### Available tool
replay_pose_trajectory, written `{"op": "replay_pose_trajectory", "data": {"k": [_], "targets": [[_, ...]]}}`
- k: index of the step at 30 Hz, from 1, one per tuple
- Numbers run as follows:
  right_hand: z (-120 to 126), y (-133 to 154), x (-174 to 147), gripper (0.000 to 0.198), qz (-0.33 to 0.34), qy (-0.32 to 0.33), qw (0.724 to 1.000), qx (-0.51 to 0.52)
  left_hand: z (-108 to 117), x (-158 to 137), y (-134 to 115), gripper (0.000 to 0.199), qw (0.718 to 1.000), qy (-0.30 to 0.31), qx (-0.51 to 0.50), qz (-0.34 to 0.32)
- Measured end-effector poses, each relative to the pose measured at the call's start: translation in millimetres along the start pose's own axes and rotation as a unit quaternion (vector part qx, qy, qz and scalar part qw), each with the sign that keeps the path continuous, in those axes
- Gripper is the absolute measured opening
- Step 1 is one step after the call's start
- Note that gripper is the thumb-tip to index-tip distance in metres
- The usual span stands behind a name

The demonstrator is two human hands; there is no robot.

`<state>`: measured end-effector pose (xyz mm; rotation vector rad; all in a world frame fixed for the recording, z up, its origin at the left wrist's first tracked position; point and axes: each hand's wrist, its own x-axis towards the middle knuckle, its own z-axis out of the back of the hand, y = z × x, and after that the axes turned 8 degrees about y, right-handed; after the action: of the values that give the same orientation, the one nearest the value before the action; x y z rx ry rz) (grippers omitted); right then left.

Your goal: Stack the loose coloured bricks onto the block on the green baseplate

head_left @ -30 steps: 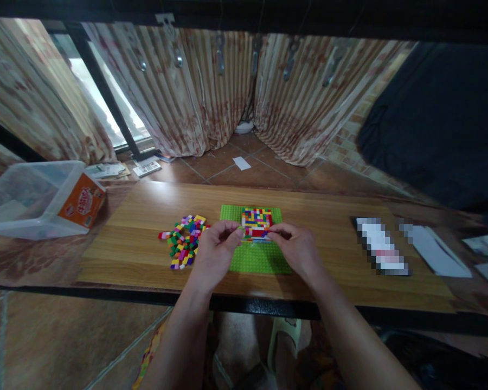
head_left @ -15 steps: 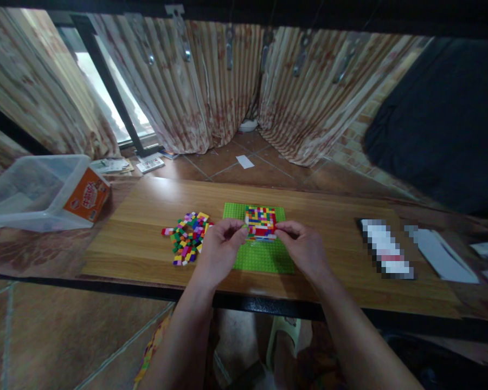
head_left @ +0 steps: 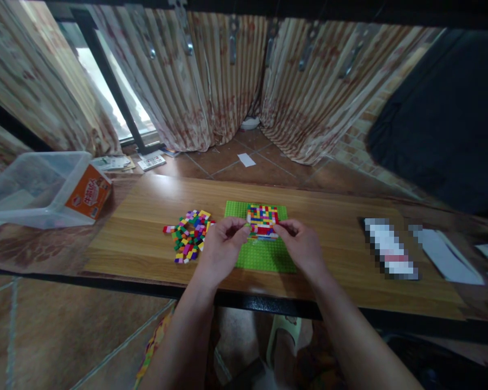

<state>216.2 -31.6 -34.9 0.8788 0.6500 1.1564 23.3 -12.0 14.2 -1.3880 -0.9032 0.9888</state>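
On the wooden worktop (head_left: 341,227), I see from far away a brick build (head_left: 262,215) of many colours sitting on the back part of a green baseplate (head_left: 266,257). To the left is a clear bin (head_left: 65,184) with an orange label (head_left: 89,193); it has big white writing, but I can't read it. A booklet (head_left: 152,161) near the window has print too small for me. A flat thing (head_left: 390,249) on the right is all blurry squares.

The build lies flat, one side facing me. I can't tell which way it is longest, but a red strip (head_left: 264,230) near its front goes left to right.

The left hand (head_left: 222,246) has its thumb and finger close together at the left end of the build. The right hand (head_left: 303,246) does the same at the right end. I can't tell if either one is pinching a brick. Loose bricks (head_left: 189,238) lie beside the left hand.

Since half a second ago, my view has tipped down a little, and both hands have stayed by the build.
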Motion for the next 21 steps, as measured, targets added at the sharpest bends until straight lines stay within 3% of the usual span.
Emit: {"op": "replay_pose_trajectory", "data": {"k": [8,14,18,21], "targets": [[-4.3,-1.5,-0.9,0.034,0.002,0.001,0.999,0.043,-1.8,0.8,-0.4,0.012,1.000,0.003,-0.004,-0.004],[-0.6,4.0,-2.1,0.034,0.000,-0.027,1.000,0.007,-7.5,1.2,4.6,0.014,0.999,0.024,-0.019,0.008],[5.9,24.3,-14.8,0.030,0.070,-0.057,0.996,0.025,-10.0,1.2,5.3,0.015,1.000,0.024,-0.014,0.006],[5.6,39.9,-28.7,0.026,0.123,0.005,0.990,0.064,-12.0,1.8,4.2,0.016,0.999,0.026,-0.021,0.005]]}}
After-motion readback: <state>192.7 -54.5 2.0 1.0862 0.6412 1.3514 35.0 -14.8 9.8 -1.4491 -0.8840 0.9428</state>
